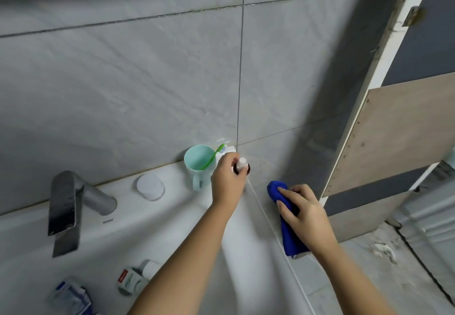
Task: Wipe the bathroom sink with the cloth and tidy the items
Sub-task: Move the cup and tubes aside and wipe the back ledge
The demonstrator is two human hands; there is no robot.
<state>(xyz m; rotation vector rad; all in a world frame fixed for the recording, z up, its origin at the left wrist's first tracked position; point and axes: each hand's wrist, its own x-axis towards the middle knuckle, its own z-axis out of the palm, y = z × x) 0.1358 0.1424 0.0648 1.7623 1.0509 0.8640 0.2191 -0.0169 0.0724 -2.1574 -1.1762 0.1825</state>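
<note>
Sink [172, 240] holds tube [133, 279], cup [197, 160] toothbrush [214, 154], left hand [227, 181] bottle [242, 163], right hand [304, 212] cloth [291, 238]

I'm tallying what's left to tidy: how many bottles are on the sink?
2. A brown bottle is at the back wall beside the mint cup, held in the left hand; a white-capped bottle lies on its side nearer the camera, beside the forearm, which may hide others.

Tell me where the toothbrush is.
Head view, centre: the toothbrush leans in the cup on the sink back ledge, just left of the left hand.
</note>
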